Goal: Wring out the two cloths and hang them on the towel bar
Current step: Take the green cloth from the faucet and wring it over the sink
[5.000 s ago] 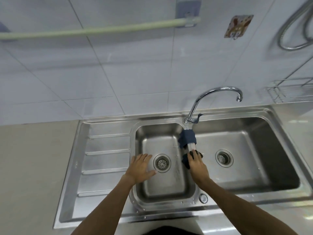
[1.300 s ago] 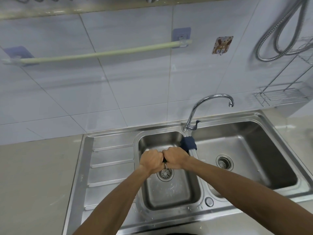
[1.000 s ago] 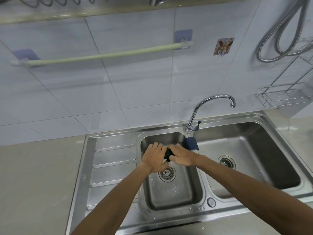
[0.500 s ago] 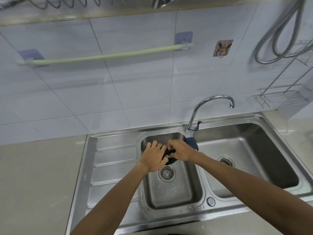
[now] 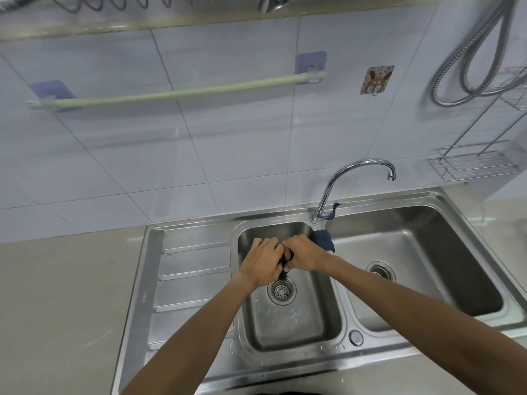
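Over the left basin, my left hand [image 5: 263,260] and my right hand [image 5: 305,253] press together around a small dark cloth [image 5: 284,266]. Only a dark sliver of it shows between the fingers, above the drain. A second cloth [image 5: 323,239], dark blue with a white edge, lies draped over the divider between the two basins, just behind my right wrist. The pale green towel bar [image 5: 182,92] runs across the tiled wall above, bare, held by two purple adhesive mounts.
The steel double sink [image 5: 194,283] has a ribbed drainboard on the left. A curved faucet [image 5: 353,169] rises behind the divider. At the right are a wire rack [image 5: 473,163] and a metal hose [image 5: 467,67]. A sticker hook [image 5: 376,80] sits beside the bar.
My right hand took the dark cloth off the divider and brought it over the left basin. Both hands squeezed it as fists, loosened, and have now closed around it again.
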